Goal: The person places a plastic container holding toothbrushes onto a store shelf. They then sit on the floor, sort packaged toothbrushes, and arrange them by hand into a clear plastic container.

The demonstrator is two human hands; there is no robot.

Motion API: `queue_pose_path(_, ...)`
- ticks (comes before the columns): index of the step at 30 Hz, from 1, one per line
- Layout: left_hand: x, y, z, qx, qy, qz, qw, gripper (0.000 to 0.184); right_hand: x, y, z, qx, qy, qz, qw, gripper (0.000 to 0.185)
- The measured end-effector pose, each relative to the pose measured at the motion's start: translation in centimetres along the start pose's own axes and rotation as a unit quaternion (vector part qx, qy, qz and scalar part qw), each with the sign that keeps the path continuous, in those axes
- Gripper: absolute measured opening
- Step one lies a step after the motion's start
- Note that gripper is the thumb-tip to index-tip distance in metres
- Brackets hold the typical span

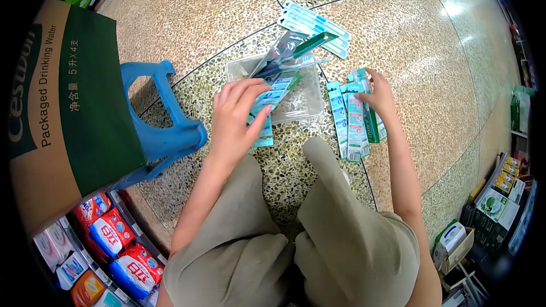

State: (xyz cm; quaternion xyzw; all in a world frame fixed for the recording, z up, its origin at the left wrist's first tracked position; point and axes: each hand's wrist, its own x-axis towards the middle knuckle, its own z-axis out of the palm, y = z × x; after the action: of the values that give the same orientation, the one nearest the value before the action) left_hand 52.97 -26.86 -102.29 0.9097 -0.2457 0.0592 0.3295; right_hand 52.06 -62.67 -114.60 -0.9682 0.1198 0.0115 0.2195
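Observation:
A clear plastic box (310,115) sits on the floor in front of my knees, with packaged toothbrushes inside and sticking out over its rim. My left hand (236,111) is at the box's near left side, its thumb and fingers at the two edges of a blue toothbrush pack (278,94). Another blue pack (264,136) lies partly under that hand. To the right of the box is a fanned pile of toothbrush packs (354,125). My right hand (376,92) has thumb and fingers around the top ends of that pile.
Beyond the box, several light-blue toothbrush packs (315,27) lie side by side on the speckled floor. At left, a large drinking-water carton (85,96) rests on a blue plastic stool (165,119). Shelves with red-and-blue packages (136,267) stand lower left; boxed goods (495,204) are at right.

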Motion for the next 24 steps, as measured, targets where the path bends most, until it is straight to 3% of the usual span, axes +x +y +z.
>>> queue_pose_path(1, -0.4, -0.1, -0.3, 0.003, 0.014, -0.005, 1.000, 0.031, -0.6, -1.1, -0.3, -0.064, 0.071, -0.033, 0.995, 0.064)
queue_pose_path(4, -2.0, -0.8, -1.3, 0.004, 0.048, -0.013, 0.999, 0.035, -1.4, -5.7, -2.5, 0.026, 0.106, -0.070, 0.992, 0.053)
queue_pose_path(7, -4.2, -1.7, -2.0, 0.026, 0.031, -0.015, 0.999, 0.050, -3.4, -10.8, -3.4, 0.156, -0.019, -0.169, 0.973, 0.046)
queue_pose_path(9, -6.0, -2.1, -2.2, 0.070, 0.024, -0.018, 0.997, 0.067, -5.1, -14.6, -3.7, 0.192, -0.044, -0.291, 0.936, 0.055)
queue_pose_path(11, -7.4, -1.7, -2.4, 0.092, 0.015, -0.010, 0.996, 0.069, -6.4, -17.4, -2.8, 0.170, -0.063, -0.355, 0.917, 0.069)
queue_pose_path(14, -8.6, -1.5, -2.1, 0.114, -0.019, -0.004, 0.993, 0.069, -7.9, -19.3, -1.4, 0.140, -0.074, -0.378, 0.912, 0.080)
queue_pose_path(18, -9.1, -1.5, -1.5, 0.124, -0.057, -0.011, 0.991, 0.061, -9.3, -19.1, 0.6, 0.123, -0.046, -0.402, 0.906, 0.075)
queue_pose_path(19, -9.2, -1.9, -1.1, 0.130, -0.052, -0.009, 0.990, 0.061, -9.5, -19.0, 1.0, 0.103, -0.027, -0.408, 0.907, 0.062)
queue_pose_path(24, -9.1, -2.9, -0.2, 0.111, -0.016, -0.025, 0.993, 0.062, -9.3, -18.8, 2.4, 0.105, 0.035, -0.421, 0.900, 0.036)
